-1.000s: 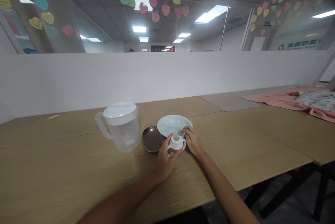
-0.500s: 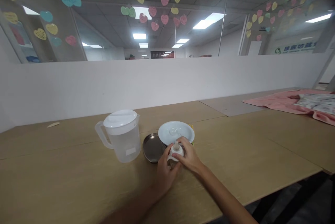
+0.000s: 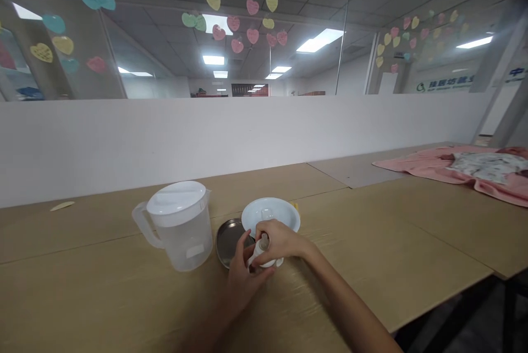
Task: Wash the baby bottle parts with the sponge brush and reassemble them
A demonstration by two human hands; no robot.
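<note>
At the right of the worktop [image 3: 371,221], a pink cloth [image 3: 408,162] lies spread beneath a pale patterned fabric [image 3: 480,167]. A thin, pale flat piece [image 3: 62,206] rests at the far left, near the white wall [image 3: 247,133]. Above, heart-shaped notes [image 3: 252,7] dot the glass [image 3: 305,75]; lit ceiling panels [image 3: 322,40] show beyond.

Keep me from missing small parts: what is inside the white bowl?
A small clear item shows inside the white bowl, too blurred to identify. The right hand covers part of the bowl's near side, so anything there cannot be seen.
</note>
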